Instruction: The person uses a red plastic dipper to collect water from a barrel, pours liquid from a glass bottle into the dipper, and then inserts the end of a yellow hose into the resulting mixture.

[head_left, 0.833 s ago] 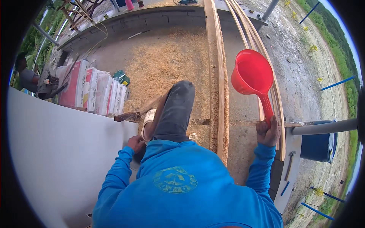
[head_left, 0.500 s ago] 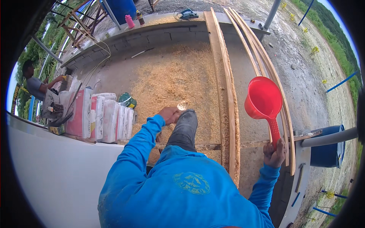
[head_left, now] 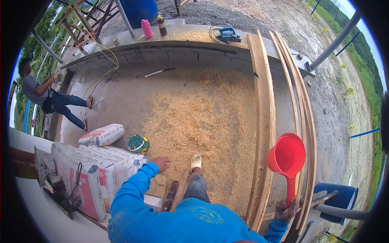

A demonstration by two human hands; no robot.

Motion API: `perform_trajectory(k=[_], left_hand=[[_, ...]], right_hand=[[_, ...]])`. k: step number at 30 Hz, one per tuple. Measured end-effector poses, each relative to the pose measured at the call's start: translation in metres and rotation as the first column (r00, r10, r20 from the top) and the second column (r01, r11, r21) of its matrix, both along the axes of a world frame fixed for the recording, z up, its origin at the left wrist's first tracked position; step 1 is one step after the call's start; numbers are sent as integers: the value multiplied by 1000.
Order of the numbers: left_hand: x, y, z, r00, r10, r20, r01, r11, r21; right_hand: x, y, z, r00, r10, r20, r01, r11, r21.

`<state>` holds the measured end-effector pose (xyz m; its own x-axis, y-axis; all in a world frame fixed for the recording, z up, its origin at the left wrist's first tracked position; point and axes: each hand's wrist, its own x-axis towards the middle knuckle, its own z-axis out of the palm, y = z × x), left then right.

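Head view: our right hand [head_left: 286,209] is clamped round the handle of a red scoop [head_left: 287,157], held upright w/ the bowl up, over the planks [head_left: 263,121] at the right edge of the floor. Our left hand [head_left: 162,163] hangs free, fingers loosely open, nothing in it, above the sawdust [head_left: 198,117] and just right of the sacks [head_left: 95,170]. A green tin [head_left: 138,143] sits near that hand, beside the sacks. Our sandal [head_left: 196,162] stands on the sawdust. Blue barrel [head_left: 339,198] is low right, next to the scoop hand. Another person [head_left: 44,95] stands far left, well apart from us. Pink bottle [head_left: 146,28] and blue power tool [head_left: 227,34] rest on the far wall.
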<state>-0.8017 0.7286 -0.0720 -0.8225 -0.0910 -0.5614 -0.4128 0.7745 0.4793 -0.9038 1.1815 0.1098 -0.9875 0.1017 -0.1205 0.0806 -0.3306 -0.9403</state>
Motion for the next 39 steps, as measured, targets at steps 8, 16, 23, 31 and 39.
perform_trajectory(k=[8, 16, 23, 31, 39], left_hand=[[-11, -34, 27, 996, 35, 88, -53, 977, 206], [-221, -43, 109, 903, 32, -429, 153, 908, 390], [-241, -134, 80, 891, 159, -425, -29, 955, 296], [-116, -218, 7, 893, 343, 291, -354, 935, -14], [-261, -309, 21, 734, 601, 317, -673, 706, 219]], right_hand=[[-126, -163, 5, 955, 298, 4, -297, 953, -65], [-227, -310, -6, 868, 496, -17, -494, 859, -135], [-328, -414, -59, 793, 610, -3, -594, 771, -229], [-455, -550, -124, 659, 752, 16, -738, 650, -183], [-565, -681, -178, 611, 790, 59, -766, 608, -208]])
